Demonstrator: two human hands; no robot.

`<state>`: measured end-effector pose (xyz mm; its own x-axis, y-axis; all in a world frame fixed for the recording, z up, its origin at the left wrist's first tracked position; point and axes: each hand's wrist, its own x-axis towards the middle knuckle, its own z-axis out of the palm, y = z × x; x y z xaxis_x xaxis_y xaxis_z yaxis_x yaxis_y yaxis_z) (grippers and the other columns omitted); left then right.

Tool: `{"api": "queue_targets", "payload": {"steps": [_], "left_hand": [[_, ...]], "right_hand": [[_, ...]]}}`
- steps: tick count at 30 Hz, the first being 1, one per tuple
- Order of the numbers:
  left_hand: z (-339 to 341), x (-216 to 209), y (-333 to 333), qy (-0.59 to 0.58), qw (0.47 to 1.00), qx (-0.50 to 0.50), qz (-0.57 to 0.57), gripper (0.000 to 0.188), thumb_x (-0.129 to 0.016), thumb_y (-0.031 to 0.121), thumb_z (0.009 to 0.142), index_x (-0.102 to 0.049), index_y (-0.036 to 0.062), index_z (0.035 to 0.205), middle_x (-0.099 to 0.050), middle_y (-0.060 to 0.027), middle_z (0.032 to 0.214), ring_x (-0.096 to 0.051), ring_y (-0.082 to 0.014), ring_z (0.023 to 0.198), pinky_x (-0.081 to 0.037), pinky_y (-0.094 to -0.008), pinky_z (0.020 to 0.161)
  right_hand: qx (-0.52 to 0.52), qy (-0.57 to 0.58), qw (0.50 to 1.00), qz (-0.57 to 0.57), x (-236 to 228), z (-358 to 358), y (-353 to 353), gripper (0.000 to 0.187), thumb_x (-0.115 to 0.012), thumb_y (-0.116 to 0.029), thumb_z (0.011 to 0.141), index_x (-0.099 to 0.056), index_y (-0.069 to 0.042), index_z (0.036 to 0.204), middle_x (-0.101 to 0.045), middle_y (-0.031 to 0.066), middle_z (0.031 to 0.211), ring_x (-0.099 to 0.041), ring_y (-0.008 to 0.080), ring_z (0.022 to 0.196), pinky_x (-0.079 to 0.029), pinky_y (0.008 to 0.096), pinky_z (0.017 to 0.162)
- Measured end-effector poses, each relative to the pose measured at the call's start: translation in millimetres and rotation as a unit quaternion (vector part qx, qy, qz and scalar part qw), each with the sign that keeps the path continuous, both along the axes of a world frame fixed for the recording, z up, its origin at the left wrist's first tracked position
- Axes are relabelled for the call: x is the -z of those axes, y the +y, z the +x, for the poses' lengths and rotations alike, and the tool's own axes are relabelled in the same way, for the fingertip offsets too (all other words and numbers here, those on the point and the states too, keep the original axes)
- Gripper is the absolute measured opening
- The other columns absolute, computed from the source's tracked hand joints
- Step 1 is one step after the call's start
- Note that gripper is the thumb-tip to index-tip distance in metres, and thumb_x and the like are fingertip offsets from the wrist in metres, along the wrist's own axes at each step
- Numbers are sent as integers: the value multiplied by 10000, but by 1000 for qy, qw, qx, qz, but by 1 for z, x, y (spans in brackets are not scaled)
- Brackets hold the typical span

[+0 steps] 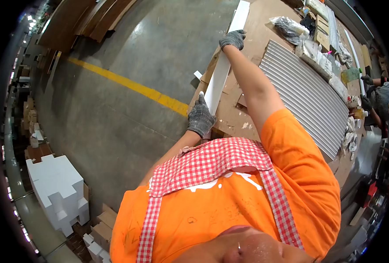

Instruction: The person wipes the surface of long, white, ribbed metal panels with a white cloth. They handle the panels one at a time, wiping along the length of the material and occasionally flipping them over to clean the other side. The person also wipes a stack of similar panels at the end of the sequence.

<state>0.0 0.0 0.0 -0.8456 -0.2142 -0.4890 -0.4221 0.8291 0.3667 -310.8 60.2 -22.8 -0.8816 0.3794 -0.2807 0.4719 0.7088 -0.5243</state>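
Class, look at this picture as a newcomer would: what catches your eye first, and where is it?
First, the long white strip lying along the left edge of the brown workbench, with the gloved left hand at its near end and the gloved right hand farther up. Next, the grey ribbed panel to the right, and the yellow line across the concrete floor.

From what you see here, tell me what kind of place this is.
Probably a workshop or factory floor: bare concrete floor with a painted yellow line, a worn workbench carrying a ribbed grey panel, and both gloved hands on a long white strip.
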Motion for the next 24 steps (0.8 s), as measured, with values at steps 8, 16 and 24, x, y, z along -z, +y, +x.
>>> {"api": "queue_targets", "payload": {"steps": [8,16,24], "left_hand": [[0,-18,24,35,992,54,-109,1230,-798,270,651,139,-49,1379,-389,-255,1288,-497,-341,1115,-464,-379,890],[-11,-24,16,8,999,29,-35,1079,-684,37,705,148,-8,1390,-350,-275,1281,-490,-354,1125,-489,-378,886],[-18,-22,13,-25,999,19,-9,1149,-760,108,677,128,13,1400,-331,-260,1310,-526,-355,1088,-514,-393,839]], "right_hand": [[-5,86,959,271,29,-34,-1,729,-515,-191,875,-76,56,1401,-297,295,1362,-358,438,1236,-367,586,933],[57,71,983,157,15,-82,2,804,-574,-197,849,-49,56,1402,-268,278,1394,-408,438,1205,-442,523,879],[40,37,997,47,-5,-82,2,932,-692,-166,747,-56,51,1393,-483,168,1146,-595,277,1000,-554,398,733]]}}
